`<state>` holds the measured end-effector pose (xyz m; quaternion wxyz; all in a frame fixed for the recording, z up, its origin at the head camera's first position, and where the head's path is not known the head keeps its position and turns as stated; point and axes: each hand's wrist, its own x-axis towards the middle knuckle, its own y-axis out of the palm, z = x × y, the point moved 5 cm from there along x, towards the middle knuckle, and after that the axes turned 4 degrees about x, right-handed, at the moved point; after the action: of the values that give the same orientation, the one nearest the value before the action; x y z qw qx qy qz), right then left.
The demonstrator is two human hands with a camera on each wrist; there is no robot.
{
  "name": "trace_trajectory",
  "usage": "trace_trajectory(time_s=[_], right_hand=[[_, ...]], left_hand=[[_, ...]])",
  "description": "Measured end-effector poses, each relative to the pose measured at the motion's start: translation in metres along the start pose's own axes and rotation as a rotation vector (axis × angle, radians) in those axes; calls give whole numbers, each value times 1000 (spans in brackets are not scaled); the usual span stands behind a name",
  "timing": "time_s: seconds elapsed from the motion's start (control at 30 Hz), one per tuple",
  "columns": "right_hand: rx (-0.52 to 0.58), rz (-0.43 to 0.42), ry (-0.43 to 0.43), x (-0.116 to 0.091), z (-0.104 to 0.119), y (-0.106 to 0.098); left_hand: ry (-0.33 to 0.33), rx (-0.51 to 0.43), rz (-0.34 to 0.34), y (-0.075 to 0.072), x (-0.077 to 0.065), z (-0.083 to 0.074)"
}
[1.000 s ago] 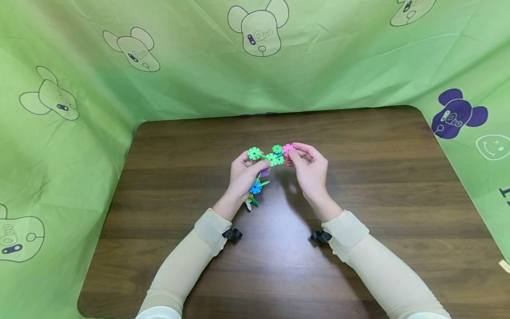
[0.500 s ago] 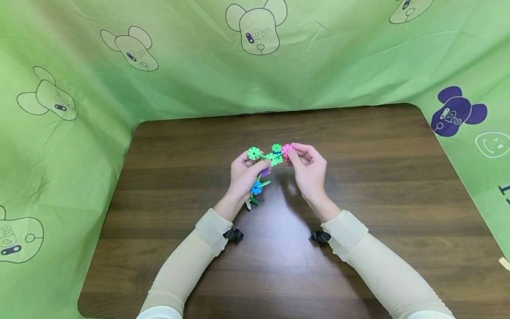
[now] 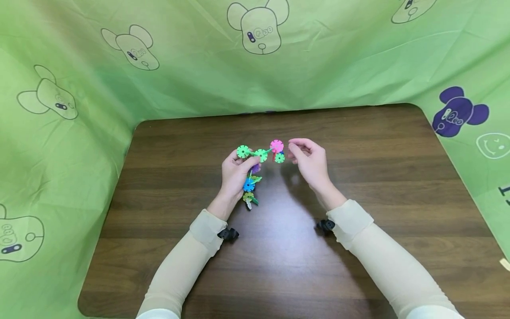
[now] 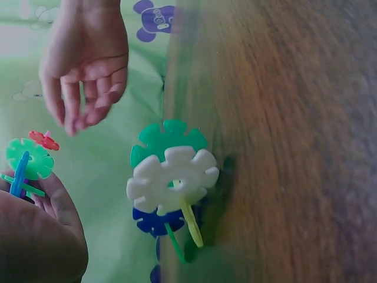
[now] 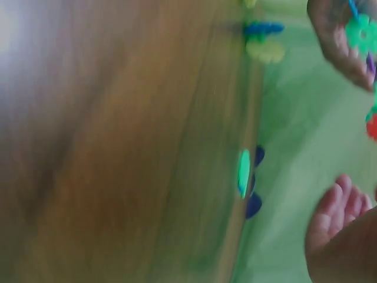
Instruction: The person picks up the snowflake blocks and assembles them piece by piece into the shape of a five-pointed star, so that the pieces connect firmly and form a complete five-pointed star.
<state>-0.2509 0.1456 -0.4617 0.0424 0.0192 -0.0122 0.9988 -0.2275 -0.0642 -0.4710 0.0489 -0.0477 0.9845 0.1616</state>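
A chain of interlocking notched plastic discs is gripped by my left hand (image 3: 235, 175), its thumb laid over the green disc (image 3: 260, 155) mid-chain. Another green disc (image 3: 243, 151) sticks out above the fingers. At the far right end is a pink disc (image 3: 276, 145), with a small green disc (image 3: 280, 157) below it. Down beside the palm hang a purple disc (image 3: 255, 169), a blue disc (image 3: 249, 184) and more pieces, among them a white disc (image 4: 144, 183) in the left wrist view. Just right of the pink disc, my right hand (image 3: 312, 164) holds nothing, its fingers loosely bent.
Beneath both hands lies a brown wood-grain table (image 3: 279, 266). A green printed cloth (image 3: 191, 66) rises behind it and along its sides. Black wrist cameras sit at both cuffs, the left camera (image 3: 229, 234) and the right camera (image 3: 326, 226).
My right hand has let go of the pink disc and moved slightly right. My left hand has shifted left with the chain, and the small green disc now sits below the pink one.
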Motion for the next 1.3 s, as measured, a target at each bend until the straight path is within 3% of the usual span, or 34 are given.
trace_trajectory(time_s=[0.17,0.27,0.43,0.57,0.7,0.9,1.3], right_hand=[[-490,203,79,16,-8,2],[-698,292,104,24,-13,5],[-877,387,124,33,-21,14],[-959,412,95,37,-25,19],[-961,399,72,39,-26,18],[-872,380,95,41,-32,12],[-474,327,80,22,-19,3]], left_hand=[[-1,-12,-16,-4,-1,-4],[-6,-2,-31,-6,-2,-4],[-25,22,-63,-10,-3,-4],[-29,34,-69,-11,-2,-3],[-30,41,-51,-9,-1,-2],[-24,38,-53,-8,0,-4],[-16,48,-79,-7,3,-6]])
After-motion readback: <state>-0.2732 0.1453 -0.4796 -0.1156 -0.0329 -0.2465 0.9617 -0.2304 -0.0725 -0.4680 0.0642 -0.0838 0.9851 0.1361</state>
